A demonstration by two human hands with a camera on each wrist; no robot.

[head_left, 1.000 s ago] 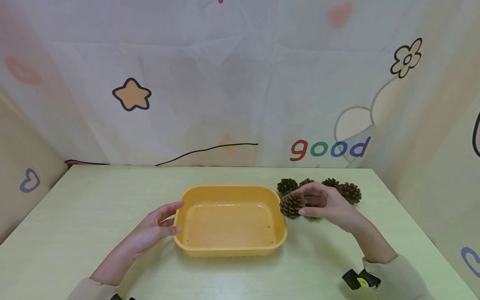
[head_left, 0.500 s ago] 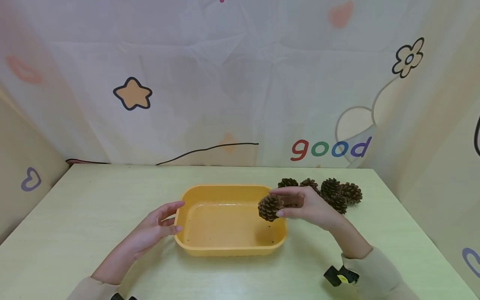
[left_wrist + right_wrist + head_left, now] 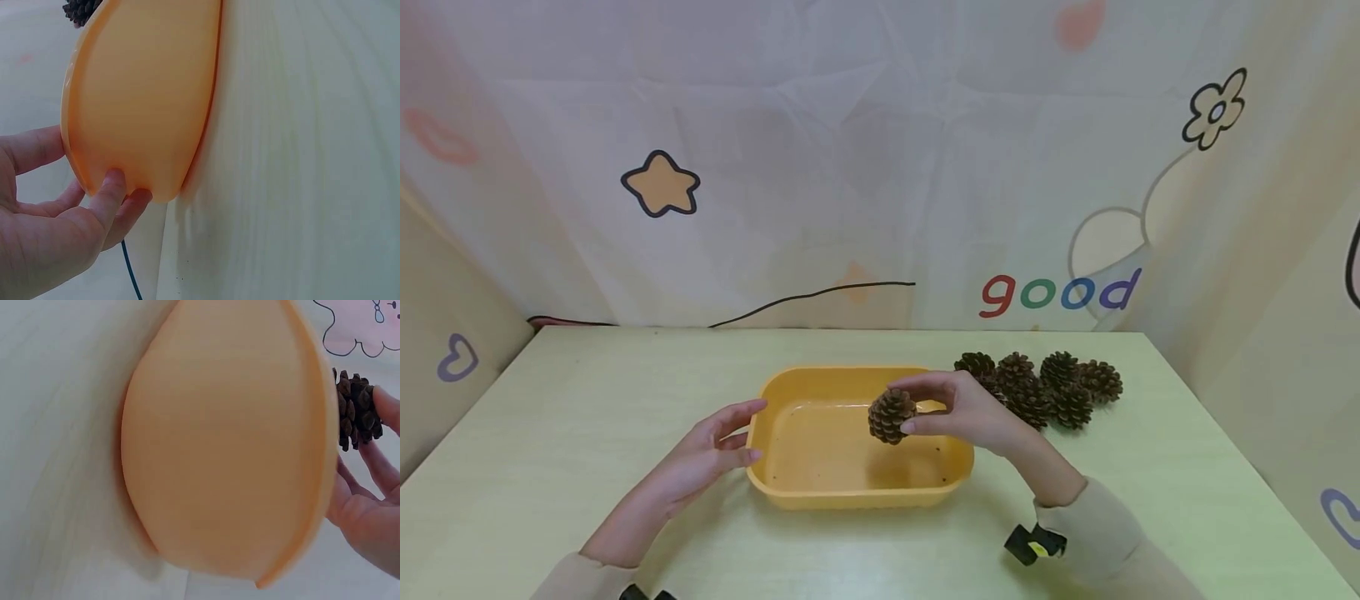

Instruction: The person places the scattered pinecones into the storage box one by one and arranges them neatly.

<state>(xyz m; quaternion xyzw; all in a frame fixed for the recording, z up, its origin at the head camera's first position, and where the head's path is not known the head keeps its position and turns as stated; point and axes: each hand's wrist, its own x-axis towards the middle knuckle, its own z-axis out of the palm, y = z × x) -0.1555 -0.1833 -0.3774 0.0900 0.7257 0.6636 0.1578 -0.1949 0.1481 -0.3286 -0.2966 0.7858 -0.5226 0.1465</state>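
- The right hand (image 3: 966, 412) pinches a single pine cone (image 3: 889, 417) between its thumb and fingers, with the cone ahead of the fingertips, on the side toward the other hand.
- That cone hangs above the inside of the yellow tub (image 3: 861, 499), and a soft shadow lies on the tub's floor beneath it.
- The left hand (image 3: 703, 454) grips the near end of the same tub, thumb and index finger at the rim; the left wrist view shows other fingertips against the outer wall, though how firmly they press is hard to judge.
- The tub sits upright on the pale table (image 3: 550, 417), between the two hands.
- A cluster of pine cones (image 3: 1028, 404) lies on the table beyond the right hand and to its outer side, several touching, one partly hidden behind that hand.
- A few dark specks dot the tub floor, some just below the right hand.
- Beyond both hands hangs a printed cloth (image 3: 812, 167), the word "good" behind the cluster.
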